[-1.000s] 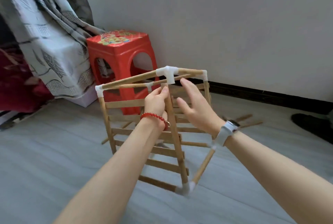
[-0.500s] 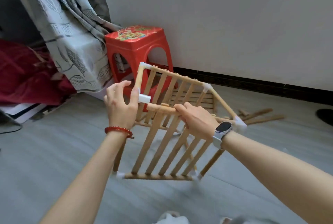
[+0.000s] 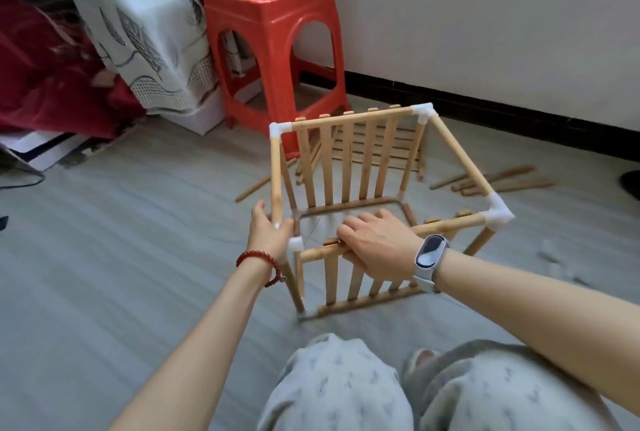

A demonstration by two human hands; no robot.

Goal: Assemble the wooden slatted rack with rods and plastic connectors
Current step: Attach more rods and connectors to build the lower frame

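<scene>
The wooden rack (image 3: pixel 360 160) stands on the floor as an open box frame, its slatted panels upright at front and back and white plastic connectors (image 3: pixel 498 213) at the corners. My left hand (image 3: pixel 268 233) grips the near left corner, where the top left rod meets a connector. My right hand (image 3: pixel 379 245) curls over the near top rod from above. Behind the frame another slatted panel (image 3: pixel 391 150) lies flat on the floor. Loose wooden rods (image 3: pixel 498 179) lie on the floor to the right, and one more rod (image 3: pixel 256 186) to the left.
A red plastic stool (image 3: pixel 273 39) stands against the white wall behind the rack. Patterned grey fabric (image 3: pixel 145 35) and a dark red cloth (image 3: pixel 52 77) hang at the far left. My knees in grey trousers (image 3: pixel 346 385) sit just before the rack.
The rack was held tilted in the air; now it stands upright on the floor. My left hand moved to the near left corner and my right hand to the near top rod.
</scene>
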